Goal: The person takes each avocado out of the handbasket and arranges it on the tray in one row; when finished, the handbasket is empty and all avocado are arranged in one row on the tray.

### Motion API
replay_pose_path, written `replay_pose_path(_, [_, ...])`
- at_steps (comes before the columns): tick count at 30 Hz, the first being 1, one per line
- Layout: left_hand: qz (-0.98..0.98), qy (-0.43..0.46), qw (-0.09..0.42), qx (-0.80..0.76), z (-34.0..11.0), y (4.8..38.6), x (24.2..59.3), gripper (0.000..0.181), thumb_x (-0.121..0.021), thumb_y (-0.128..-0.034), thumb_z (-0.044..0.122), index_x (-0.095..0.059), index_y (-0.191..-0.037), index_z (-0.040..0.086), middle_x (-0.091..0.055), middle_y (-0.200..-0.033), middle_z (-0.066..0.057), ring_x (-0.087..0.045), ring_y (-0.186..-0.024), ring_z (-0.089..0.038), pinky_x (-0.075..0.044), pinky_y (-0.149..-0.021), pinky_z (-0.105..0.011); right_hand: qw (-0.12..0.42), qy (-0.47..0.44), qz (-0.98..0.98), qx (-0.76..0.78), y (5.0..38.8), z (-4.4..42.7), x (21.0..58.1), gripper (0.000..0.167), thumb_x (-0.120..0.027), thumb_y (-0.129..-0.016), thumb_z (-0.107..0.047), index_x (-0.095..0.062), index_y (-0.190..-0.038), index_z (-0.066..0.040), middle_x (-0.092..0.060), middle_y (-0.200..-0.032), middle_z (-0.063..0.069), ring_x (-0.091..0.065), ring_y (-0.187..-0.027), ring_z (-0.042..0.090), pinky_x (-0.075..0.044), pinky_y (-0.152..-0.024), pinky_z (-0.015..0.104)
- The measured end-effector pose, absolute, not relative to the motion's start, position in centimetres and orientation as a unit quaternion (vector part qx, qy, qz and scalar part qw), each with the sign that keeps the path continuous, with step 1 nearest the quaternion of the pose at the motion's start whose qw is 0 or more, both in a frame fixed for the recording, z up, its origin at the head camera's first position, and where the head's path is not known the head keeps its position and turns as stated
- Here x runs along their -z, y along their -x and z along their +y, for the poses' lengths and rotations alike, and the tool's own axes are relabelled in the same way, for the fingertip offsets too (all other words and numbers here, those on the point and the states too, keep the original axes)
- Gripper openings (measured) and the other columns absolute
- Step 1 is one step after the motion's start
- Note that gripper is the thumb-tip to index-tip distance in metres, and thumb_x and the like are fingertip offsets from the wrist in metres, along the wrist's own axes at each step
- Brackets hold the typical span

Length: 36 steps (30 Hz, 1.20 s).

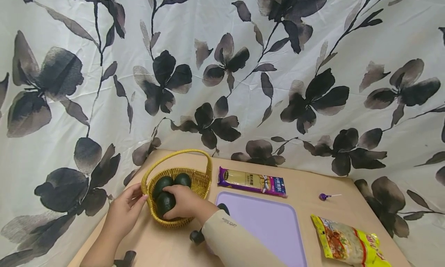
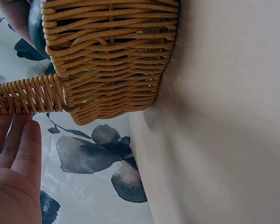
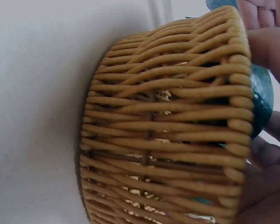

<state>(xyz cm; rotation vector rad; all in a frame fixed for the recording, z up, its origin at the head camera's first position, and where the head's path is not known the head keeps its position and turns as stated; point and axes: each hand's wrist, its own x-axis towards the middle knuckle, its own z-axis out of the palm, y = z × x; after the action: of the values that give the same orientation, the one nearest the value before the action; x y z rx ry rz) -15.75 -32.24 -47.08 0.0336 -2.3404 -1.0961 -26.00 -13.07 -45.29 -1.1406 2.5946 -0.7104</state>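
A yellow wicker basket (image 1: 174, 223) with an arched handle stands at the table's left side, several dark green avocados (image 1: 182, 179) inside it. My right hand (image 1: 185, 202) reaches over the basket and grips the front avocado (image 1: 165, 203), thumb and fingers round its sides. In the right wrist view, fingers hold the green avocado (image 3: 262, 100) just past the basket rim (image 3: 240, 107). My left hand (image 1: 123, 213) touches the base of the handle at the basket's left. The left wrist view shows extended fingertips of the left hand (image 2: 16, 163) against the woven handle (image 2: 28, 95).
A lilac tray (image 1: 264, 224) lies right of the basket, a purple pasta packet (image 1: 252, 181) behind it. Farther right are a purple lollipop (image 1: 323, 197) and a yellow food bag (image 1: 349, 240). A floral cloth (image 1: 215, 85) hangs behind the table (image 1: 302, 178).
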Motion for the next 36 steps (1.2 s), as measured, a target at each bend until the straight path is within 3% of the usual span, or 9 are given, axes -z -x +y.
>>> replay_pose_path(9, [-0.870,-0.010,0.275,0.410,-32.3,15.9,46.9,0.040,-0.070,-0.0985,0.011,-0.059,-0.135,-0.002,-0.068,-0.126,-0.020,-0.044,-0.109,0.025,-0.042,-0.091,0.005,0.112,0.376,0.867,0.307,25.7,-11.7,44.4,0.086,-0.091,-0.075,-0.032,-0.051,-0.151,-0.027,-0.057,-0.144,-0.010,-0.058,-0.121,0.008,-0.056,-0.098,0.028])
replay_pose_path(16, [-0.870,-0.008,0.277,0.408,-32.5,15.7,46.8,0.038,-0.070,-0.0990,0.013,-0.060,-0.133,-0.001,-0.068,-0.127,-0.021,-0.046,-0.110,0.022,-0.042,-0.091,0.005,0.103,0.388,0.849,0.342,25.3,-10.8,43.5,0.086,-0.091,-0.074,-0.031,-0.051,-0.150,-0.031,-0.057,-0.145,-0.010,-0.058,-0.119,0.006,-0.055,-0.093,0.022])
replay_pose_path(29, [-0.866,-0.006,0.280,0.414,-32.3,15.6,46.8,0.037,-0.070,-0.0982,0.009,-0.060,-0.132,-0.001,-0.068,-0.127,-0.020,-0.043,-0.111,0.025,-0.042,-0.092,0.005,0.076,0.375,0.832,0.402,24.8,-8.6,43.1,0.086,-0.091,-0.075,-0.033,-0.050,-0.151,-0.027,-0.051,-0.152,-0.012,-0.055,-0.130,0.008,-0.053,-0.103,0.024])
replay_pose_path(36, [-0.865,-0.006,0.278,0.417,-32.1,15.6,46.8,0.037,-0.070,-0.0985,0.011,-0.061,-0.133,0.000,-0.068,-0.128,-0.019,-0.043,-0.111,0.026,-0.043,-0.093,0.004,0.072,0.357,0.825,0.432,24.4,-6.4,43.0,0.085,-0.091,-0.075,-0.031,-0.051,-0.150,-0.027,-0.051,-0.151,-0.012,-0.059,-0.122,0.008,-0.055,-0.101,0.024])
